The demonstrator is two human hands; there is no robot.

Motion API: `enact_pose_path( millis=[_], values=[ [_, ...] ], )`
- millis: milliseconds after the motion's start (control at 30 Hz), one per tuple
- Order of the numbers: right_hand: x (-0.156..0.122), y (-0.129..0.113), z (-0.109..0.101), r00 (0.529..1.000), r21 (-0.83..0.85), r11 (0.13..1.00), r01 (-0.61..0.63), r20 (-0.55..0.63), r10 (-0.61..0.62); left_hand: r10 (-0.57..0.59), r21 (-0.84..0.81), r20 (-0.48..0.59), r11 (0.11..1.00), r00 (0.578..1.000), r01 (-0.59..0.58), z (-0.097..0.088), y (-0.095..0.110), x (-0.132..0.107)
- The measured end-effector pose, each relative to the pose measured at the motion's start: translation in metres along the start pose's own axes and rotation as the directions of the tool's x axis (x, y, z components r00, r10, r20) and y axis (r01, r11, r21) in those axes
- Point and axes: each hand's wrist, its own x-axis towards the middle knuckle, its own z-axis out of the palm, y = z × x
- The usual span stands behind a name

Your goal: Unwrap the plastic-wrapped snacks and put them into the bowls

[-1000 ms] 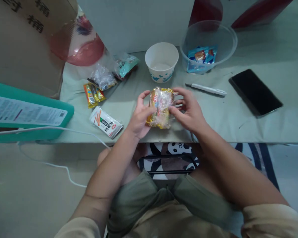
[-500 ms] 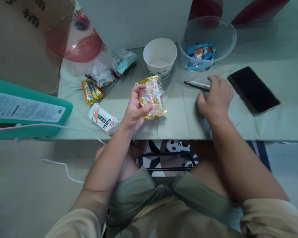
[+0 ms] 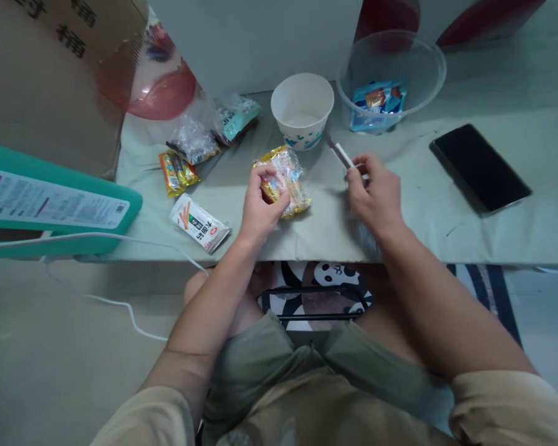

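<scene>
My left hand (image 3: pixel 265 207) is closed round the edge of a clear snack packet (image 3: pixel 291 179) with yellow borders and colourful contents, held just above the table in front of the paper cup. Pinched in the fingers of my right hand (image 3: pixel 374 192) is a slim white-handled craft knife (image 3: pixel 345 156). Its grey tip points up and to the left, toward the cup, and is blurred. A gap separates the knife from the packet. The white paper cup (image 3: pixel 302 105) with blue marks round its base stands upright behind the packet.
A clear round tub (image 3: pixel 428 93) with blue packets (image 3: pixel 374 102) stands behind the right hand, and a phone (image 3: pixel 481 167) lies at right. At left are a white snack packet (image 3: pixel 199 223), small yellow packets (image 3: pixel 179 173), crumpled wrappers (image 3: pixel 193 136), a green container (image 3: pixel 125 201) and a cardboard box (image 3: pixel 51 93).
My right hand has picked the craft knife up from the table and moved left with it, toward the snack packet. My left hand still holds the packet, now tilted slightly differently.
</scene>
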Motion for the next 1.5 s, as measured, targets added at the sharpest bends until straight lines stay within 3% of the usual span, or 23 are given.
enact_pose_path(
  millis=[100, 200, 400, 633, 800, 900, 1033, 1167, 1267, 1367, 1433, 1500],
  values=[
    [-0.012, -0.017, 0.008, 0.989, 0.231, 0.972, -0.042, 0.148, 0.008, 0.02, 0.052, -0.06, 0.999, 0.998, -0.016, -0.002, 0.002, 0.004],
    [-0.019, -0.029, 0.015, 0.978, 0.306, 0.952, -0.026, 0.203, -0.038, 0.085, 0.12, -0.069, 0.99, 0.994, -0.076, -0.004, 0.008, 0.005],
    [-0.019, -0.034, 0.017, 0.975, 0.195, 0.98, 0.026, 0.21, -0.068, 0.139, 0.195, -0.047, 0.972, 0.989, -0.127, -0.003, 0.013, 0.003],
    [-0.03, -0.027, 0.009, 0.948, 0.043, 0.996, 0.081, 0.307, -0.09, 0.103, 0.257, -0.24, 0.966, 0.965, -0.039, -0.019, 0.009, 0.012],
    [-0.027, -0.015, -0.001, 0.962, 0.014, 0.998, 0.057, 0.267, -0.059, -0.056, 0.094, -0.325, 0.991, 0.944, 0.091, -0.028, 0.005, 0.02],
    [-0.015, -0.001, -0.006, 0.991, -0.044, 0.998, 0.038, 0.13, -0.032, -0.122, 0.033, -0.268, 0.99, 0.956, 0.136, -0.022, 0.002, 0.016],
    [0.002, 0.017, -0.012, 1.0, -0.2, 0.98, 0.007, -0.002, -0.007, -0.038, 0.018, -0.061, 0.999, 0.997, 0.039, -0.007, 0.005, -0.001],
    [0.006, 0.019, -0.016, 0.992, -0.341, 0.94, 0.005, -0.114, -0.047, 0.068, 0.216, -0.004, 0.974, 0.998, -0.066, -0.011, 0.008, -0.007],
    [-0.002, 0.01, -0.011, 0.973, -0.245, 0.945, 0.217, -0.027, -0.23, 0.157, 0.36, 0.049, 0.918, 0.986, -0.164, -0.024, 0.005, 0.004],
    [-0.014, 0.0, 0.001, 0.869, -0.019, 0.877, 0.481, 0.142, -0.474, 0.194, 0.365, 0.164, 0.899, 0.967, -0.242, -0.03, 0.003, 0.015],
    [-0.022, -0.007, 0.01, 0.82, 0.059, 0.843, 0.535, 0.204, -0.535, 0.184, 0.353, 0.203, 0.902, 0.962, -0.247, -0.028, 0.005, 0.017],
    [-0.027, -0.012, 0.016, 0.824, 0.051, 0.855, 0.516, 0.245, -0.511, 0.17, 0.359, 0.211, 0.902, 0.963, -0.238, -0.026, 0.009, 0.017]
  ],
)
